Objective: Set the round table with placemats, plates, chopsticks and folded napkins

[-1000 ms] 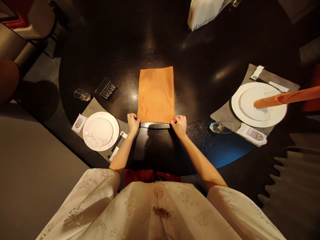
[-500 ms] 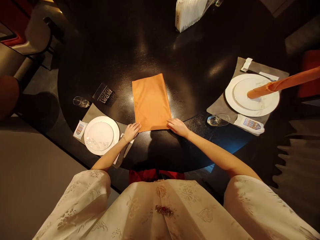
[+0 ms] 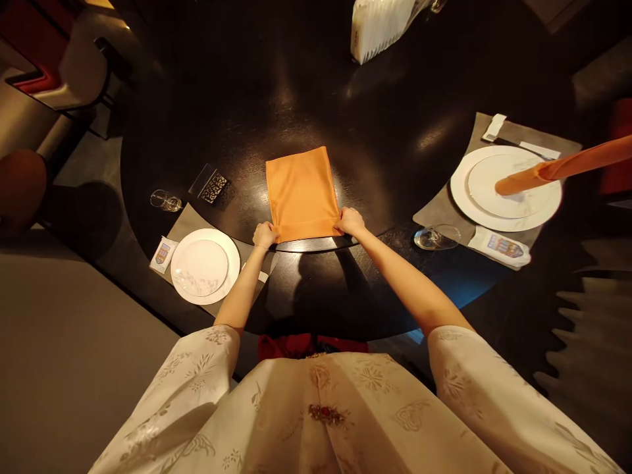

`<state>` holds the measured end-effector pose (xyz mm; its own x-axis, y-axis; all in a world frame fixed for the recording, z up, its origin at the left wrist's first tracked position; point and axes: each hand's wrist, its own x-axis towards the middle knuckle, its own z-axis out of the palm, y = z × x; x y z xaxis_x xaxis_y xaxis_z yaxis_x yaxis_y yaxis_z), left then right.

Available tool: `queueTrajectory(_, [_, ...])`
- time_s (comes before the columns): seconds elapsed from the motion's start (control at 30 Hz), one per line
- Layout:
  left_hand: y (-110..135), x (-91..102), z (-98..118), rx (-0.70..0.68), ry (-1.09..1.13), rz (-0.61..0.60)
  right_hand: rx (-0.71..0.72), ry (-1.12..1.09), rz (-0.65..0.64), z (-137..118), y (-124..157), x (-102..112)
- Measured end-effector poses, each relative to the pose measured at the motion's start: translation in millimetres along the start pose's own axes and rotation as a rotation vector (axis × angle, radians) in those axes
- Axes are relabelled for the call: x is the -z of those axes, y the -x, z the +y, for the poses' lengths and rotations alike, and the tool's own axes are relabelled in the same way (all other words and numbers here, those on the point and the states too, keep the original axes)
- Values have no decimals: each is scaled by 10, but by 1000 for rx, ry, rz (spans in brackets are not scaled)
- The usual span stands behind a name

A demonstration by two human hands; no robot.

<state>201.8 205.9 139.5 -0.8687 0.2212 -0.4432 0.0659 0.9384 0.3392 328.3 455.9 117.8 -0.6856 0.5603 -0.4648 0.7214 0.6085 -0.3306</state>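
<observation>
An orange cloth napkin (image 3: 301, 191), folded into a rectangle, lies flat on the dark round turntable (image 3: 276, 85) in front of me. My left hand (image 3: 265, 234) pinches its near left corner. My right hand (image 3: 349, 221) pinches its near right corner. The near edge of the napkin looks rolled or folded up a little between my two hands. Both arms reach forward from pale patterned sleeves.
A white plate (image 3: 205, 265) on a grey mat sits at near left, with a glass (image 3: 165, 199) and a small patterned holder (image 3: 213, 185) behind it. At right, another white plate (image 3: 506, 187) carries a rolled orange napkin (image 3: 553, 170), beside a glass (image 3: 437, 237). A white pleated object (image 3: 380, 23) stands far across.
Half a second ago my hands lay flatter at the napkin's near corners; now both pinch those corners and the near edge has come up and forward, so the napkin looks shorter.
</observation>
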Motion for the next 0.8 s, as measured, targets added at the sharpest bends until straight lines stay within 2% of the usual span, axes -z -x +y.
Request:
queueTrajectory(0.07, [-23,-13,37,44,61,-20,-34,3,-33,-30,-43,17])
queueTrajectory(0.17, [-50,-25,30,113,337,-57,-26,-94,-37,-20,-41,44])
queueTrajectory(0.3, [-8,19,-20,132,625,-144,-38,-480,-47,35,70,23])
queueTrajectory(0.4, [65,88,-64,59,853,-251,-18,-804,54,77,184,-56])
queueTrajectory(0.47, [113,99,-104,24,1029,-286,12,-847,153,113,270,-133])
queueTrajectory(0.5, [136,82,-128,15,1072,-262,19,-810,199,135,317,-178])
queueTrajectory(0.57, [186,8,-183,9,1010,-127,60,-648,256,179,418,-273])
queueTrajectory(0.67, [270,-140,-265,-56,657,129,226,-295,285,225,561,-395])
queueTrajectory(0.73, [315,-202,-307,-198,359,270,380,-72,287,235,617,-433])
queueTrajectory(0.8, [334,-211,-335,-423,95,321,531,77,283,235,627,-427])
